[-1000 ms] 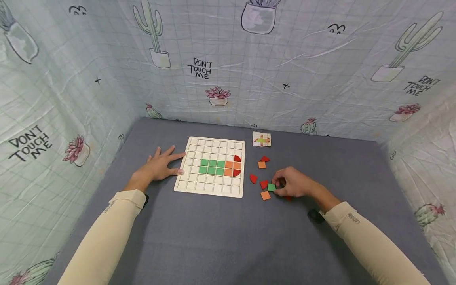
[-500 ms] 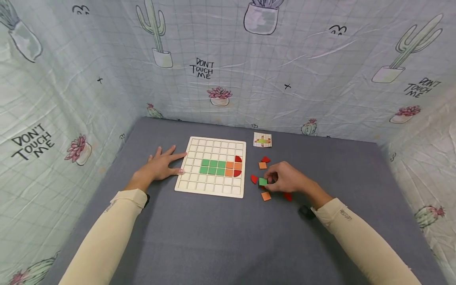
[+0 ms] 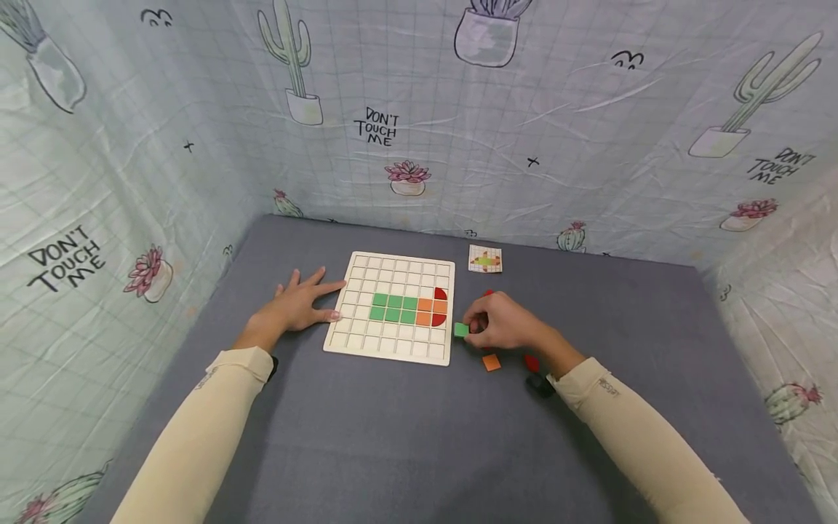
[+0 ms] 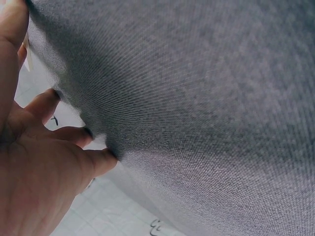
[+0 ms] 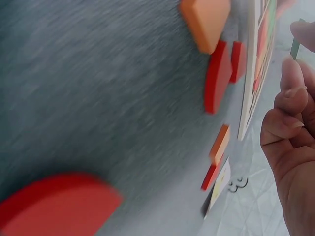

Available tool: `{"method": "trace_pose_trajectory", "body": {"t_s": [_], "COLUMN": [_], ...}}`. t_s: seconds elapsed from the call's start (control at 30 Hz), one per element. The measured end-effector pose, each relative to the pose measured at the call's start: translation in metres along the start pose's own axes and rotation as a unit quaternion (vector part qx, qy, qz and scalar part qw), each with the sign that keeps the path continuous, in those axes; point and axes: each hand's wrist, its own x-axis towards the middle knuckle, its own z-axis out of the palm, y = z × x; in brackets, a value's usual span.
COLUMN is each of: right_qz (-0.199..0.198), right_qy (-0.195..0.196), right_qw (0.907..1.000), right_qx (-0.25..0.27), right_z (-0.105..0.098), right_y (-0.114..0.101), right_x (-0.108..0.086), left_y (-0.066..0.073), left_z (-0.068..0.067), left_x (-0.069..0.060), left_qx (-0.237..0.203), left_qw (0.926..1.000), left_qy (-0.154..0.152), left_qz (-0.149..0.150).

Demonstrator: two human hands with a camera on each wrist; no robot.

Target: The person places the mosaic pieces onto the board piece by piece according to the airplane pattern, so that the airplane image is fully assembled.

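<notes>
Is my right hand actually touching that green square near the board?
Touching. The right wrist view shows the right hand pinching the green square, seen edge-on, with no gap.

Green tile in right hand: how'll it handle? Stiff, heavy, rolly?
The green tile is probably stiff: no bend shows where the right hand pinches it. Likely light, being small and thin. Unlikely to roll if set down flat, given its square shape.

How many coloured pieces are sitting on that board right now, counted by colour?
Green squares: 6
Orange squares: 3
Red quarter-circles: 2
Total on the board: 11, not counting the held green piece in the right hand.
</notes>
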Motion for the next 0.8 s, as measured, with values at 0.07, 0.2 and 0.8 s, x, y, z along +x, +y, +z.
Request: {"method": "trace_pose_trajectory", "body": {"t_s": [0.07, 0.2, 0.8], "right_qz": [-0.005, -0.011, -0.026], "right_qy": [0.003, 0.009, 0.002], "right_qw": [1.0000, 0.9998, 0.9995], "right_qx": [0.005, 0.012, 0.018], "right_z": [0.002, 0.004, 0.016], "right_y": [-0.002, -0.009, -0.027], "right_x": [0.004, 0.013, 0.051], "left_y": [0.001, 0.004, 0.004], "left_z": [-0.001, -0.001, -0.002], "left_x": [-0.001, -0.001, -0.002], "left_qx": [0.000, 0.004, 0.001], "left_qw": [1.0000, 1.0000, 1.0000], "left_qy": [0.000, 0.001, 0.006], "left_qz": [0.001, 0.000, 0.001]}}
